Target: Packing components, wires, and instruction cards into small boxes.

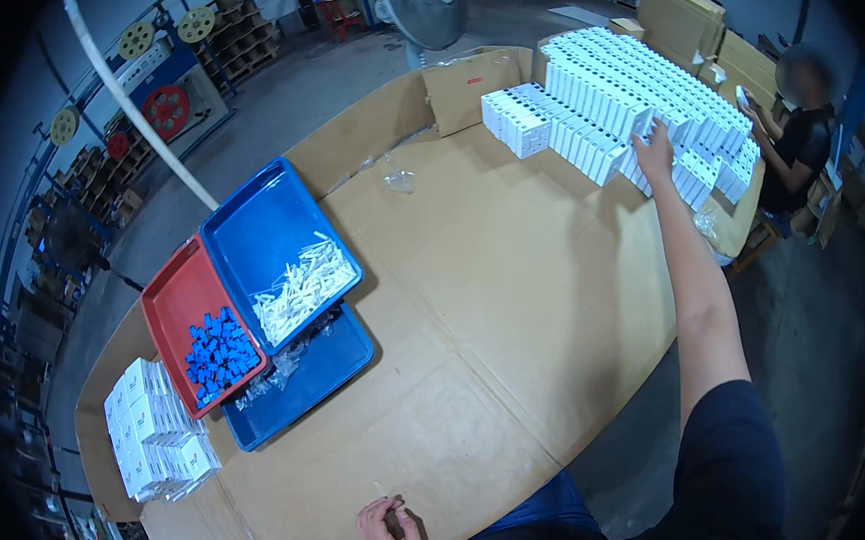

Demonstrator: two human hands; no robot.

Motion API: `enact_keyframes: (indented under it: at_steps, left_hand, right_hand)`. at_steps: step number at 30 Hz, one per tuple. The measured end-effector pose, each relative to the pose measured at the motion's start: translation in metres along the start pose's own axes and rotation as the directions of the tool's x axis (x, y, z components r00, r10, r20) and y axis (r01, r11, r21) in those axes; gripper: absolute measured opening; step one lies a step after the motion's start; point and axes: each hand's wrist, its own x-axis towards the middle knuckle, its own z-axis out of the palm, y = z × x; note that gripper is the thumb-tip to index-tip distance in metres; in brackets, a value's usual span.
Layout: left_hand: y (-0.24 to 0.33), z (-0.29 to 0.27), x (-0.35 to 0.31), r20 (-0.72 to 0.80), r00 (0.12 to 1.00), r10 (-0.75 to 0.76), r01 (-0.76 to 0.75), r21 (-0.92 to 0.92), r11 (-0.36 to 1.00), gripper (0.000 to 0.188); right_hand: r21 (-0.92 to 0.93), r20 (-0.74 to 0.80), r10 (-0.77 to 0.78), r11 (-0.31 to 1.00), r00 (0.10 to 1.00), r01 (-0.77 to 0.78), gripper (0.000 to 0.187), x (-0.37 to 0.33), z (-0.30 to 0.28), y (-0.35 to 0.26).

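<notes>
My right hand (pixel 655 155) reaches to the far right, its thumb and fingers closed around a white box-shaped unit at the near edge of a large stack. This stack of white units (pixel 605 77) stands in tight rows, with small dark marks along their tops. My left hand (pixel 392 536) rests low on the cardboard-covered table (pixel 433 270), fingers curled in and thumb against them; anything inside is hidden. To its upper left, a blue tray (pixel 268 216) holds thin white plastic pieces (pixel 303 287), and a red tray (pixel 178 288) holds small blue parts (pixel 223 353).
A second blue tray (pixel 305 389) with clear plastic bags lies partly under the others. White flat boxes (pixel 158 430) are piled at the left edge. Cardboard walls (pixel 372 124) border the far side, near a fan (pixel 422 10). Another person (pixel 795 149) sits at the right.
</notes>
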Motion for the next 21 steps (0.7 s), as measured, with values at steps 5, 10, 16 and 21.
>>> enact_keyframes:
  at_steps: [5,10,16,21]
  left_hand:
    - [0.011,-0.005,0.015,-0.125,0.978,0.164,-0.157,0.065,0.985,0.027]
    - [0.002,-0.011,0.013,-0.115,0.984,0.134,-0.13,0.04,0.991,0.026]
    - [0.007,-0.021,0.0,-0.141,0.979,0.144,-0.145,0.004,0.989,0.02]
    - [0.005,-0.028,0.0,-0.2,0.975,0.1,-0.119,-0.086,0.989,0.024]
  right_hand:
    - [0.243,0.145,-0.157,0.963,0.977,0.119,0.045,-0.093,-0.033,-0.047]
    - [0.265,0.565,-0.372,0.927,0.737,0.265,0.025,-0.266,-0.104,-0.199]
    - [0.482,0.656,-0.495,0.856,0.569,0.189,0.024,-0.409,-0.133,-0.275]
    - [0.586,0.735,-0.548,0.81,0.399,0.032,0.026,-0.457,-0.145,-0.337]
